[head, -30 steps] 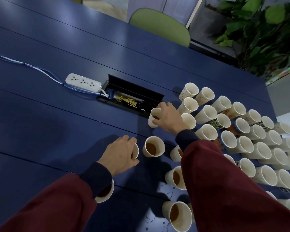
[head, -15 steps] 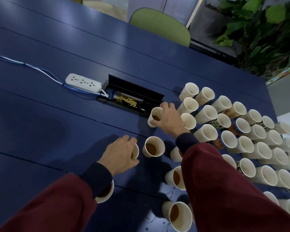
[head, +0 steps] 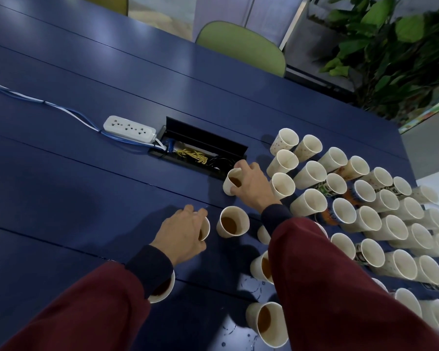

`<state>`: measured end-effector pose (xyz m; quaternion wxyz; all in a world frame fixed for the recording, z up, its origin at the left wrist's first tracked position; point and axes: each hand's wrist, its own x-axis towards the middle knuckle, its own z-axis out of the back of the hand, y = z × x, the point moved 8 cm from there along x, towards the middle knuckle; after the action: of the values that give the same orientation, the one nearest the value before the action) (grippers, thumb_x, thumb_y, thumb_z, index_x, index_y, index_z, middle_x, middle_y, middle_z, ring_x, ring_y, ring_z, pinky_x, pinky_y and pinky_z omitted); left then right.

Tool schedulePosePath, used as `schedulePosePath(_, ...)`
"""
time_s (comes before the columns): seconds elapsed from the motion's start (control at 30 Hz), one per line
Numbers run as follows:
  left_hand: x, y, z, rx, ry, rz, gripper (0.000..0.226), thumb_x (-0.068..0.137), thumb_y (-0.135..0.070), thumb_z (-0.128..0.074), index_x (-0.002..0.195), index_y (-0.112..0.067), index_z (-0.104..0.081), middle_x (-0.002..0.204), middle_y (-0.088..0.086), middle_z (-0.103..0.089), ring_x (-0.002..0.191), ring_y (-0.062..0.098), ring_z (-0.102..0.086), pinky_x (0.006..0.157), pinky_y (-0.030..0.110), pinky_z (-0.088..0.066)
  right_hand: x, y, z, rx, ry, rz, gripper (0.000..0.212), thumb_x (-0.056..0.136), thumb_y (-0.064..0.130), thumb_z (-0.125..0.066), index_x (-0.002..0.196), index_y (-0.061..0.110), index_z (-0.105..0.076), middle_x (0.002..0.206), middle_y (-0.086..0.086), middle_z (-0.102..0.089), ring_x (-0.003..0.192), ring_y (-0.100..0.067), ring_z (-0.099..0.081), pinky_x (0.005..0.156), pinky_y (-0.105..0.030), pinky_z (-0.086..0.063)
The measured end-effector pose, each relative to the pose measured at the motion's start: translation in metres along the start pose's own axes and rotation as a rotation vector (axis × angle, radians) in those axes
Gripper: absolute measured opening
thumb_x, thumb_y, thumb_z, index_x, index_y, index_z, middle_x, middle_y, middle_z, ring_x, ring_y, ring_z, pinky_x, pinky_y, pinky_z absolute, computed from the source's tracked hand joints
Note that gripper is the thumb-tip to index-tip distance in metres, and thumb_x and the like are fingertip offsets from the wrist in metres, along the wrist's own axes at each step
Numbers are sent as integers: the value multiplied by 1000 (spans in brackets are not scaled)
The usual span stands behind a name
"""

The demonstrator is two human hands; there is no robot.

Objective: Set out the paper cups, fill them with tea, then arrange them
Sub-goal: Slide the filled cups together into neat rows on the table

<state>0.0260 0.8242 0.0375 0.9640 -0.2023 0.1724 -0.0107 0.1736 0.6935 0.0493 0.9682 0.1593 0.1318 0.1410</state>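
Note:
Several white paper cups stand on the dark blue table (head: 61,188). My right hand (head: 251,186) grips a tea-filled cup (head: 230,182) beside the open cable box. My left hand (head: 181,230) holds another cup of tea (head: 205,230), mostly hidden under my fingers. Between my hands stands a free cup with tea (head: 232,222). More tea cups sit nearer me: one under my left sleeve (head: 164,287), one by my right sleeve (head: 262,267) and one at the bottom (head: 268,324). A dense cluster of empty cups (head: 365,206) fills the right side.
An open black cable box (head: 200,155) with yellow wires is sunk into the table just beyond my right hand. A white power strip (head: 129,129) with blue cables lies to its left. A green chair (head: 243,49) and a plant (head: 390,46) stand behind. Water drops wet the table near me.
My right hand has shifted the gripped cup slightly away, toward the cable box. My left hand stays on its cup.

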Motion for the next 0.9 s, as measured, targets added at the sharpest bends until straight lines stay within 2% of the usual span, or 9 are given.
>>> schedulePosePath(0.2,-14,-13,10,65,-31,-8,47,86,-38,-67,127,-24,-48,112,0,-50,97,20,-54,75,31,-49,-42,2,41,106,-162,36,50,81,26,-75,123,18,-50,109,-6,-47,88,-27,-53,78,-37,-46)
schedulePosePath(0.3,-28,-33,13,88,-48,-53,44,87,-40,-65,125,-25,-49,106,-2,-49,86,16,-48,71,29,-42,-81,0,69,143,-263,71,48,80,24,-75,120,20,-51,111,-6,-52,95,-23,-52,76,-32,-39)
schedulePosePath(0.37,-37,-49,15,95,-51,-91,41,86,-42,-64,122,-25,-52,104,-2,-48,84,17,-47,70,30,-40,-109,-3,83,157,-306,82,47,79,24,-75,120,20,-51,111,-3,-53,102,-23,-51,77,-33,-39)
schedulePosePath(0.5,-58,-96,25,58,-94,-190,41,85,-41,-65,123,-29,-57,121,-2,-54,98,23,-56,75,34,-47,-170,-19,106,164,-332,44,52,80,24,-77,124,19,-52,120,-7,-56,106,-23,-52,83,-36,-45)
schedulePosePath(0.63,-79,-153,29,79,-165,-281,50,86,-45,-66,132,-31,-50,121,-2,-52,101,23,-57,72,33,-43,-237,-55,123,172,-347,-32,56,81,33,-79,127,32,-48,130,1,-53,108,-16,-53,82,-27,-42)
schedulePosePath(0.73,-93,-200,22,73,-192,-358,47,87,-45,-65,130,-34,-52,122,-2,-52,107,23,-57,70,34,-39,-288,-91,135,180,-381,-74,55,80,32,-80,125,33,-49,128,4,-54,103,-14,-54,73,-20,-39)
schedulePosePath(0.9,-115,-277,-9,57,-204,-433,49,86,-44,-66,132,-37,-50,128,-4,-52,112,25,-56,71,32,-35,-372,-167,145,208,-431,-155,51,76,29,-80,120,29,-54,117,-1,-59,101,-20,-56,80,-31,-42)
